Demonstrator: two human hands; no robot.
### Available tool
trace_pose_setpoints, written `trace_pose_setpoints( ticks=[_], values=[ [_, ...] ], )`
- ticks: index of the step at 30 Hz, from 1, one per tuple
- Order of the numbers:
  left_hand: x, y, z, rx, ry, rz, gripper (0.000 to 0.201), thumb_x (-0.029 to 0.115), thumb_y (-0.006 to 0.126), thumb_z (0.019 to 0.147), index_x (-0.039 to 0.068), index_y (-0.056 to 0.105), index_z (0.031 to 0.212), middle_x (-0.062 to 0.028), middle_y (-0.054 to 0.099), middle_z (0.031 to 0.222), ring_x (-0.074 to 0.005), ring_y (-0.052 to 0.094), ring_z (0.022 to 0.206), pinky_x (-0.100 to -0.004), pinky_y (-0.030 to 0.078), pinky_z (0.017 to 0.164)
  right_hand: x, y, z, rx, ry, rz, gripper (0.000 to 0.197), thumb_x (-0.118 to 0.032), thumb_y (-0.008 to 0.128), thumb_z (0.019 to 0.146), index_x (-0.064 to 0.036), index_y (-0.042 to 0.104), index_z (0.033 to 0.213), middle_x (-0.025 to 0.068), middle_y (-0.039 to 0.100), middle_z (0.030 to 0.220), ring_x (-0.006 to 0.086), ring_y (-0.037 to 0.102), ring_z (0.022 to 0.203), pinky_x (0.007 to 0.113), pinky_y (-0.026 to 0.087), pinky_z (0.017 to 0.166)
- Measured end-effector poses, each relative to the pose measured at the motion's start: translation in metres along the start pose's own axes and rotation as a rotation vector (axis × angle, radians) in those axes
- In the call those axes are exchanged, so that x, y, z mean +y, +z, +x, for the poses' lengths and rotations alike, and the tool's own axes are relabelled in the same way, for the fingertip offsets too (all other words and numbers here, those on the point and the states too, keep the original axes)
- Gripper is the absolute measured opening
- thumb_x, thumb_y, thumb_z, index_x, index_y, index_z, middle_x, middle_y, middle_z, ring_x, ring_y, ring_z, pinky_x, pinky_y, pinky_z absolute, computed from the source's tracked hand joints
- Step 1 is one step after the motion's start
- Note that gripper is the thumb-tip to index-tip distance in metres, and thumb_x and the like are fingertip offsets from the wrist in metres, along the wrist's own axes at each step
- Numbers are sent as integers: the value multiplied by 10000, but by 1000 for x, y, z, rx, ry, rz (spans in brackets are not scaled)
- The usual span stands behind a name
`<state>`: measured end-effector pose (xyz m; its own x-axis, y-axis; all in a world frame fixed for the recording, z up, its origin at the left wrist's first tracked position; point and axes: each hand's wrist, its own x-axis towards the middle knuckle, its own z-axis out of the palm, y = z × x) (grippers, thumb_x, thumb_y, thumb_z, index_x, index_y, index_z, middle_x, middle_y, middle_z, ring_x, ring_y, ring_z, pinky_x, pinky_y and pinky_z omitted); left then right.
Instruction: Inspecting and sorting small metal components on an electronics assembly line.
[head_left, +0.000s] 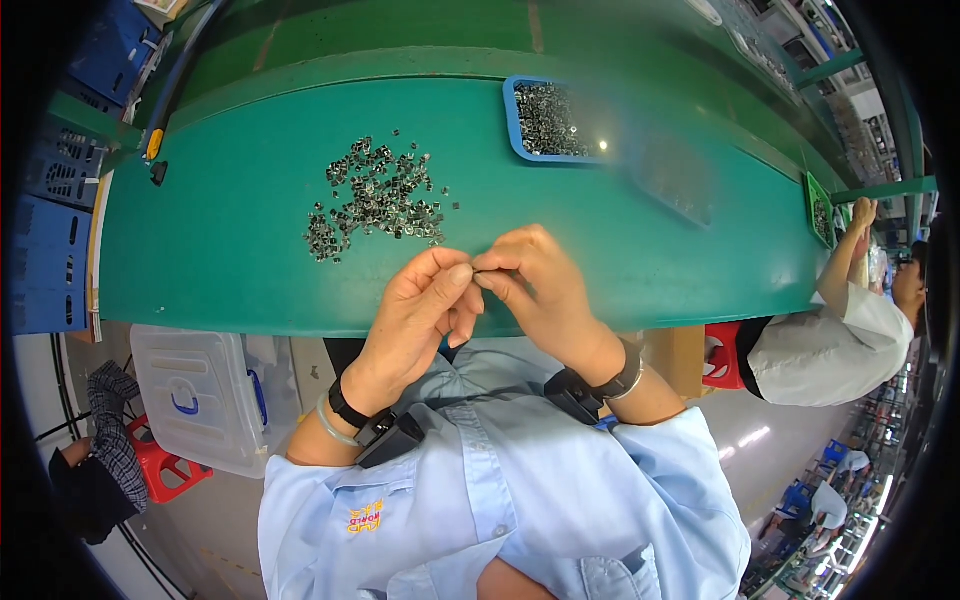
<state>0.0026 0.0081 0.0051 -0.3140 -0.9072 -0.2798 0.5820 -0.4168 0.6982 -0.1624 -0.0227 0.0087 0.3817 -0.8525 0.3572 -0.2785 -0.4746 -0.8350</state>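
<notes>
Close to the table's front edge, my left hand and my right hand meet at the fingertips. Both pinch a tiny dark piece between thumb and finger; my fingers cover most of it, so its kind cannot be made out. Beyond my left hand, a loose pile of small square black-and-silver parts lies spread on the green tabletop. Farther back to the right stands a blue tray filled with similar small metal parts. A hazy smear blurs the view right of that tray.
A blurred clear tray or lid lies right of the blue tray. At the far right, a co-worker sits near a green tray. Blue crates and a lidded plastic box stand at the left. A yellow-handled tool hangs at the back left.
</notes>
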Motion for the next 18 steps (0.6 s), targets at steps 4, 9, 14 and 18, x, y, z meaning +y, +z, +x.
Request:
trace_pose_setpoints(
  ticks=[4, 9, 14, 18],
  values=[
    [1, -1, 0, 25, -6, 26, 132, 164, 527, 944, 44, 528, 999, -47, 587, 741, -75, 513, 540, -195, 385, 451, -1, 0, -1, 2, 46, 35, 181, -6, 672, 772, -72, 609, 927, 50, 589, 878, 190, 565, 787, 287, 478, 651],
    [6, -4, 1, 26, -2, 118, 131, 155, 542, 935, 42, 533, 1000, -47, 589, 741, -76, 514, 537, -196, 382, 447, 1, -9, 4, -64, -19, -5, 184, -23, 687, 763, -75, 605, 920, 55, 604, 862, 206, 582, 781, 297, 482, 647],
    [8, 1, -2, -36, -39, -42, 139, 168, 555, 929, 41, 538, 983, -45, 588, 731, -82, 514, 535, -205, 380, 445, 2, -7, 4, -30, -115, -70, 174, -52, 701, 752, -78, 613, 900, 50, 619, 846, 210, 591, 786, 307, 481, 651],
    [5, -2, 1, -33, -45, -40, 132, 171, 558, 927, 44, 539, 955, -47, 589, 733, -87, 515, 535, -209, 376, 443, -1, -6, 2, -28, -60, -76, 157, -60, 703, 747, -79, 617, 877, 45, 618, 847, 214, 590, 783, 311, 477, 651]
  ],
)
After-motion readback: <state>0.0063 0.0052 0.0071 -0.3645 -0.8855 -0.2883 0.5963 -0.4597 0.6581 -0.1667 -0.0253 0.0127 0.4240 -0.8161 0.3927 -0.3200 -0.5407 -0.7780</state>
